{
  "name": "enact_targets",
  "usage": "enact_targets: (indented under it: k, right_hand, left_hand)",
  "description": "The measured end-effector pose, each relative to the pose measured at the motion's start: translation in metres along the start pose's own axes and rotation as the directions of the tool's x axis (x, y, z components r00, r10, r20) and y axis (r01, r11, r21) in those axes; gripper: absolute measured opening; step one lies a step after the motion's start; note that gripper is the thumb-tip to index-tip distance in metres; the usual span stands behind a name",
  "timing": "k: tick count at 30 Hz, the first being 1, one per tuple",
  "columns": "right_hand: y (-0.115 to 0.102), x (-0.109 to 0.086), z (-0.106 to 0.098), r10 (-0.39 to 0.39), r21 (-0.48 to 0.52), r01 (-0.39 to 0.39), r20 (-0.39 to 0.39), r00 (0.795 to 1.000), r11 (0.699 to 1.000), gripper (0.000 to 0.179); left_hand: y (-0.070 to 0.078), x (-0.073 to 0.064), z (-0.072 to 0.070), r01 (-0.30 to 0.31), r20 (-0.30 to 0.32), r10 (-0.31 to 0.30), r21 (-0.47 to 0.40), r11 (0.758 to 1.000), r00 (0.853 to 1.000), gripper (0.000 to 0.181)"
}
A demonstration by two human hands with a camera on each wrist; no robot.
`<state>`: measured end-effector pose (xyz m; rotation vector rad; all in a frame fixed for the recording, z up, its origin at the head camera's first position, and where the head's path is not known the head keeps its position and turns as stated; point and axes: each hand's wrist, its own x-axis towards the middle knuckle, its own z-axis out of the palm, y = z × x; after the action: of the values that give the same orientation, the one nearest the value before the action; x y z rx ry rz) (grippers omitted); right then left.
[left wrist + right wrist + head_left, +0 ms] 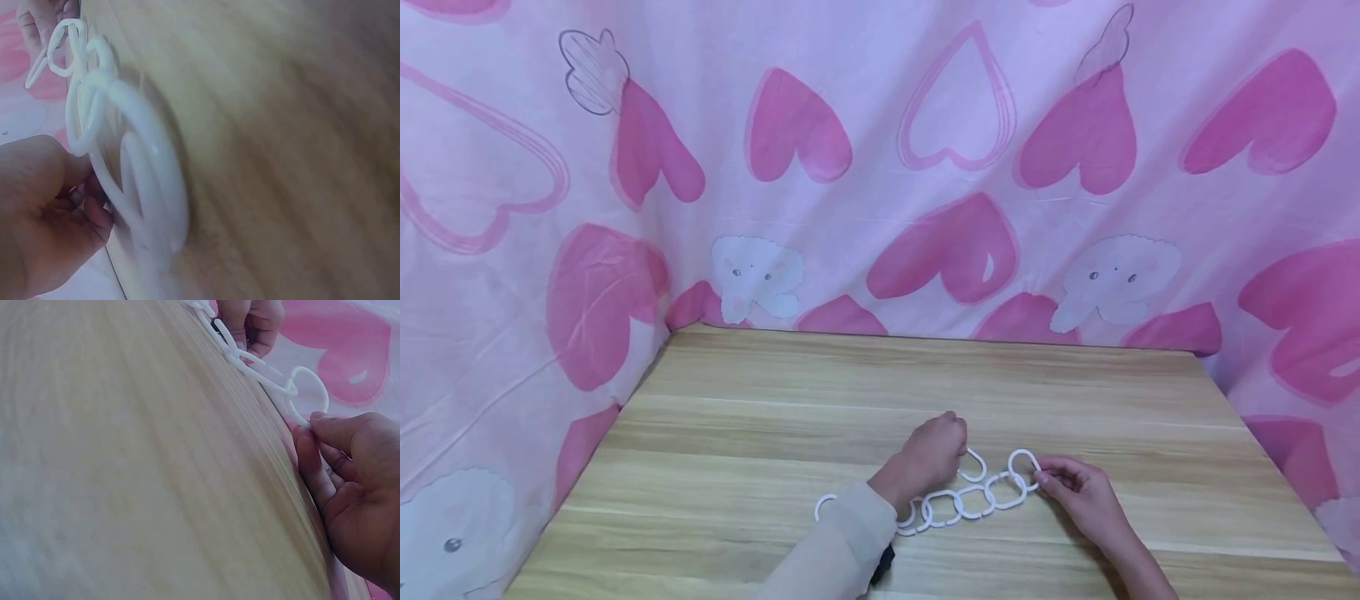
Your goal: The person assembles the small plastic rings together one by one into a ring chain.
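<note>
A chain of white oval plastic links [958, 504] lies across the wooden table, its middle passing beneath my left wrist. My left hand [931, 452] is over the chain, pinching a white open link [984, 468] that juts out to the right of its fingertips. At the chain's right end, my right hand [1081, 498] pinches the last link [1022, 452] between thumb and forefinger. The right wrist view shows this link [325, 394] tilted up from the table. In the left wrist view, large links [153, 150] pass close by the left hand's curled fingers [97, 219].
Part of another white link [820, 503] shows left of the beige sleeve [842, 542]. A dark band [883, 564] sits under the left cuff. Pink heart-patterned cloth [880, 167] encloses the wooden table [820, 392] at the back and sides.
</note>
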<state>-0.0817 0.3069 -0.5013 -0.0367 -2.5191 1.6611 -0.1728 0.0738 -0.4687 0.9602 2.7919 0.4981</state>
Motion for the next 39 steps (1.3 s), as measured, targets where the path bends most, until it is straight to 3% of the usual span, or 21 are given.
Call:
enact_targets:
  k: [4,9,14,18,23,27,34,39]
  right_hand:
    - [-0.001,0.001,0.000,0.051,0.010,-0.051,-0.001,0.999,0.999,0.023]
    - [-0.002,0.001,0.000,0.089,0.066,-0.090,0.017,0.996,0.994,0.029]
    - [-0.002,0.002,-0.002,0.044,0.151,-0.050,0.044,0.998,0.987,0.042]
    - [-0.002,0.002,-0.002,0.035,0.182,-0.044,0.053,0.998,0.982,0.047]
    - [-0.001,0.004,-0.002,0.083,0.209,-0.089,0.041,0.996,0.974,0.040]
    - [-0.003,0.005,-0.002,0.151,0.186,-0.154,0.031,0.988,0.970,0.035]
    - [-0.005,0.006,-0.001,0.214,0.140,-0.218,0.041,0.976,0.966,0.034]
    - [-0.007,0.008,-0.002,0.274,0.131,-0.277,0.034,0.961,0.952,0.034]
  left_hand:
    - [-0.002,-0.001,-0.001,0.027,0.024,-0.026,-0.085,0.996,0.999,0.007]
    - [-0.006,0.000,-0.001,0.050,0.013,-0.048,-0.255,0.966,0.999,0.009]
    - [-0.007,0.001,-0.002,0.027,-0.021,-0.035,-0.318,0.948,0.999,0.026]
    - [-0.007,0.001,-0.004,0.054,-0.025,-0.068,-0.377,0.925,0.997,0.015]
    - [-0.004,0.002,-0.005,0.076,-0.038,-0.102,-0.433,0.898,0.994,0.012]
    - [-0.001,0.002,-0.005,0.048,-0.065,-0.095,-0.515,0.856,0.993,0.011]
    - [0.009,-0.001,-0.003,0.061,-0.041,-0.123,-0.687,0.725,0.992,0.011]
    - [0.015,-0.002,0.000,0.081,-0.009,-0.126,-0.719,0.690,0.992,0.007]
